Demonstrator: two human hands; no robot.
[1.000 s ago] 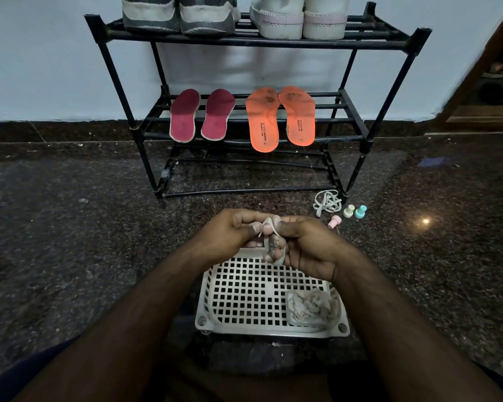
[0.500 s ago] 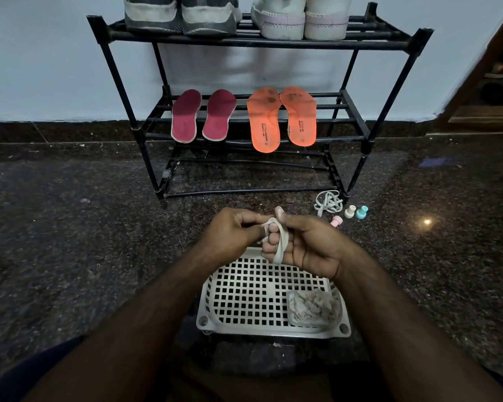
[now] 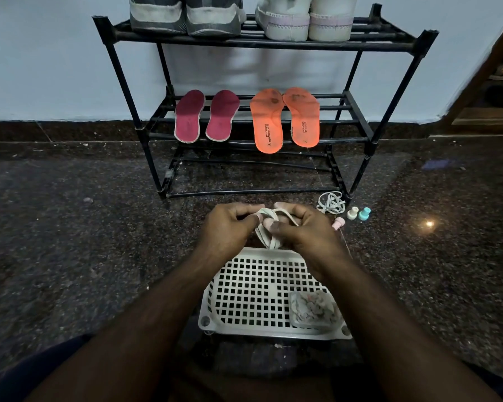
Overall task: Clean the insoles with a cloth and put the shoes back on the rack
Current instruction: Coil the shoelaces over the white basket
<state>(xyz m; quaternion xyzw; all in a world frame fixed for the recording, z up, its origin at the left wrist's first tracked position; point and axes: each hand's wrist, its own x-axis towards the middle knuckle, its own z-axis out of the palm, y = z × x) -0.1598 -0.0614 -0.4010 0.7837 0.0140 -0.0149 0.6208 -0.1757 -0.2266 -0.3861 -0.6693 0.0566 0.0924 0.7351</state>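
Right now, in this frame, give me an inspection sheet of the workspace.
Surface: dark speckled stone floor.
Job's things: maroon insoles and orange insoles on the middle shelf of the black rack; grey shoes and white shoes on top.
Clutter: white perforated basket holding a small container; three small caps.
Hands: left hand and right hand both grip one pale shoelace.
Cables: none; second shoelace on floor.
Surroundings: white wall, doorway at right.

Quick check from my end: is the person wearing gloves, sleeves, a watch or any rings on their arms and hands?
No. The left hand and right hand are bare, with no gloves, and no rings show on the visible fingers. Both forearms are uncovered as far as the frame's bottom edge, with no sleeve, watch or band in sight. Only dark blue clothing shows at the lower corners.
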